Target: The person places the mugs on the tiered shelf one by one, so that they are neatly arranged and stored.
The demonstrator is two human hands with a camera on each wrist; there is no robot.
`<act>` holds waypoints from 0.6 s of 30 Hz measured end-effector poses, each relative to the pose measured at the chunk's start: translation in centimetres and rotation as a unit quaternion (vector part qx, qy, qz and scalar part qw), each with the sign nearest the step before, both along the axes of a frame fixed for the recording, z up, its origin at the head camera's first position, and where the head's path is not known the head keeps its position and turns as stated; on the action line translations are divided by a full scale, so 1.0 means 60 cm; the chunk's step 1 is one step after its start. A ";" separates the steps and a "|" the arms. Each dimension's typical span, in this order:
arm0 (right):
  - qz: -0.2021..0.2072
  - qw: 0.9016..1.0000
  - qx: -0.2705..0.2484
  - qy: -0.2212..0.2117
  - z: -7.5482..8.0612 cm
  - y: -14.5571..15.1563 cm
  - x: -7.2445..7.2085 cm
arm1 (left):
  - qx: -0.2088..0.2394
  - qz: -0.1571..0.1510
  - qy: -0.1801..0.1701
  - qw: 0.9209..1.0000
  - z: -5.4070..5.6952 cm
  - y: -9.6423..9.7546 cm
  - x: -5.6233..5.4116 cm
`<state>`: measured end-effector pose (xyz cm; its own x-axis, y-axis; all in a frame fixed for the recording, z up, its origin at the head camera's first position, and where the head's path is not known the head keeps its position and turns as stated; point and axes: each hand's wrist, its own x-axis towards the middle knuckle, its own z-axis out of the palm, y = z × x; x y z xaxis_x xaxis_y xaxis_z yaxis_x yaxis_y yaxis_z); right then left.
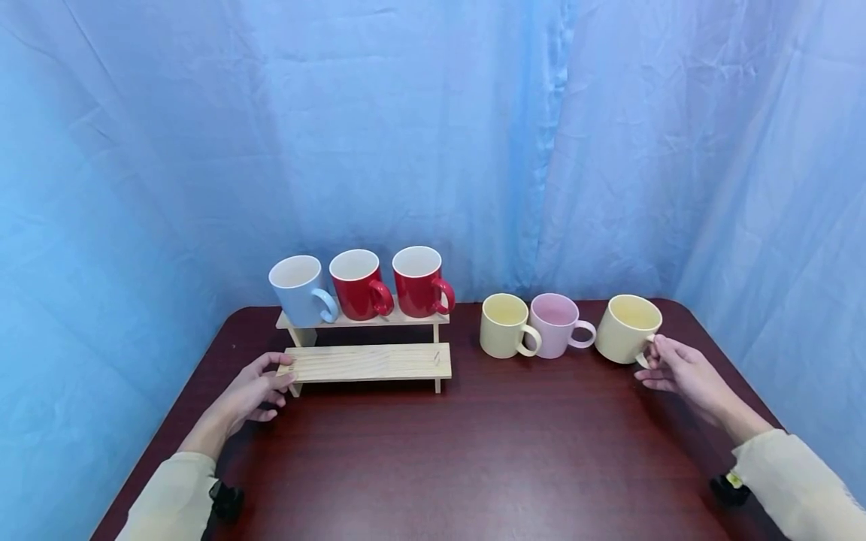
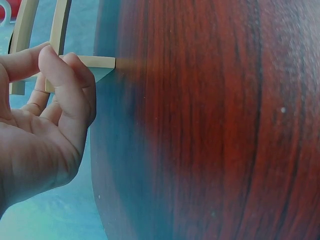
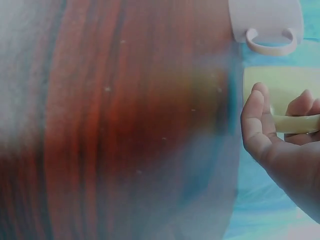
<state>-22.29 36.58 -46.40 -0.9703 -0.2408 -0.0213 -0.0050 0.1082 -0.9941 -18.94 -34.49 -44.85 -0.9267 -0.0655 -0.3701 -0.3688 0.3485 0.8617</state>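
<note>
At the left end of a two-tier wooden rack (image 1: pixel 372 363), my left hand (image 1: pixel 250 391) holds the lower shelf's edge between thumb and fingers. The left wrist view shows the same hand (image 2: pixel 55 120) curled at the wooden boards (image 2: pixel 97 61). Far right, my right hand (image 1: pixel 686 373) grips the handle of a yellow mug (image 1: pixel 619 334), which leans slightly. In the right wrist view, bent fingers lie around that mug's handle (image 3: pixel 297 124). On the upper shelf stand a light blue mug (image 1: pixel 298 297) and two red mugs (image 1: pixel 355 289), handles to the right.
Left of the gripped mug, a pink mug (image 1: pixel 553 330) and another yellow mug (image 1: pixel 503 330) stand close together on the dark red wooden table (image 1: pixel 473 451). Blue curtains (image 1: pixel 419 135) hang behind and along both sides.
</note>
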 end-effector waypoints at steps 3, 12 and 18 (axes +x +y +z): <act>0.002 1.000 -0.004 0.010 0.010 0.003 0.004 | -0.002 0.000 -0.003 1.000 0.000 0.001 0.000; 0.011 0.998 0.024 0.060 0.054 0.000 0.017 | -0.001 -0.002 0.000 1.000 -0.001 0.000 0.000; 0.042 0.997 -0.022 0.054 0.087 -0.008 0.031 | 0.001 -0.002 -0.001 1.000 0.000 0.000 -0.002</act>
<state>-20.42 36.11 -41.18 -0.9425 -0.3206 0.0949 -0.1197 0.0586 -0.9911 -19.06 -34.47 -44.87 -0.9260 -0.0610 -0.3725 -0.3696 0.3474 0.8618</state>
